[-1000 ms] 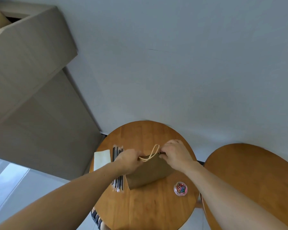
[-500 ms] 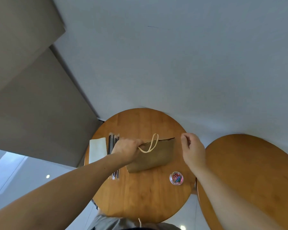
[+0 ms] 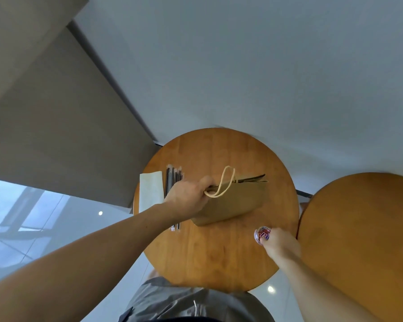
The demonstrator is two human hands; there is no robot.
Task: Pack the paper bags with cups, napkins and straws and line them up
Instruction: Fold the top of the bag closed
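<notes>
Two hands: bag point(image 3: 233, 201), clip tub point(image 3: 261, 234)

Brown paper bag point(image 3: 233, 203) is gripped at its top edge by left hand point(image 3: 189, 198) on round wooden table point(image 3: 219, 256). Clear tub of coloured paper clips point(image 3: 261, 234) is touched by right hand point(image 3: 280, 245). Napkins point(image 3: 150, 191) and straws point(image 3: 172, 180) are laid left of bag.
</notes>
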